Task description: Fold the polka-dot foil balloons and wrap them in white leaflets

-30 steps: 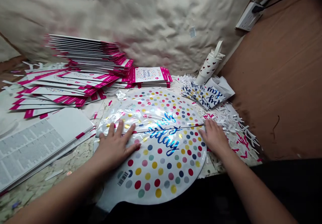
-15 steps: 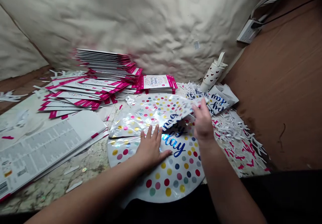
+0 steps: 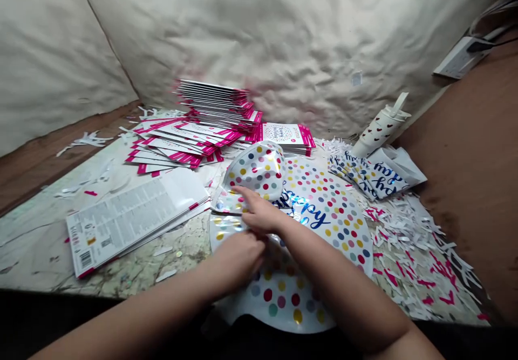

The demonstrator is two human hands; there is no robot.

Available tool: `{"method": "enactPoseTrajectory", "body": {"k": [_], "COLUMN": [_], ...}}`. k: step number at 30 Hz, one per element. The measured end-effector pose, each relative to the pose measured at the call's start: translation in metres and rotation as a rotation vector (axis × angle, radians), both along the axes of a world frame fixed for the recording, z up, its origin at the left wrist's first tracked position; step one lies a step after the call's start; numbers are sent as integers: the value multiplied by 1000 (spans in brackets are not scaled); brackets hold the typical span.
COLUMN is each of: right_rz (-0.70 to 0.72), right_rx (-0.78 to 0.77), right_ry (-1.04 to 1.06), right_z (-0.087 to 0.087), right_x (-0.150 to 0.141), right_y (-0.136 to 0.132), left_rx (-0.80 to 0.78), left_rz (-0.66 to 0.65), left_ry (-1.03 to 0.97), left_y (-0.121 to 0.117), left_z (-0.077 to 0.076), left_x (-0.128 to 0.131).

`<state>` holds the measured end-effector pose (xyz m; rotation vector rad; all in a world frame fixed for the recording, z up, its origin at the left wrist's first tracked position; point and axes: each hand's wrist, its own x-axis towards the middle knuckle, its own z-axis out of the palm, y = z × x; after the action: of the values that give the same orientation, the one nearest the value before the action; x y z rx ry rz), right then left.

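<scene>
We show a round foil balloon (image 3: 327, 225), white with multicoloured polka dots and shiny blue script, lying flat on the work surface. A second dotted foil balloon (image 3: 254, 174) rests on its left half, doubled over into a crinkled, domed fold, with its reflective silver underside showing along the lower edge.

The foil balloon (image 3: 338, 225) is white with multicoloured polka dots and blue script. The stacked cards (image 3: 218, 103) have magenta edges.
</scene>
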<state>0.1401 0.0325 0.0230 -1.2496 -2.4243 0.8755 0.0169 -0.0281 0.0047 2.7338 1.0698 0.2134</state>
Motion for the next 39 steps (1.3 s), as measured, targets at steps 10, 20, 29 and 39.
{"method": "enactPoseTrajectory", "body": {"k": [10,20,29,39], "right_rz": [-271,-1054,-127,-88], "right_rx": [232,923,771,37], "right_ry": [-96,156,167,58], "right_z": [-27,59,21,-11], "right_x": [-35,133,123,123], "right_y": [-3,2,-85,-80], "left_rx": [533,-45,11,57], "left_rz": [162,276,395,417], "left_ry": [52,233,9,-359], "left_y": [50,42,60,43], "left_z": [35,-6,33,48], "left_x": [-55,-33,-56,-57]}}
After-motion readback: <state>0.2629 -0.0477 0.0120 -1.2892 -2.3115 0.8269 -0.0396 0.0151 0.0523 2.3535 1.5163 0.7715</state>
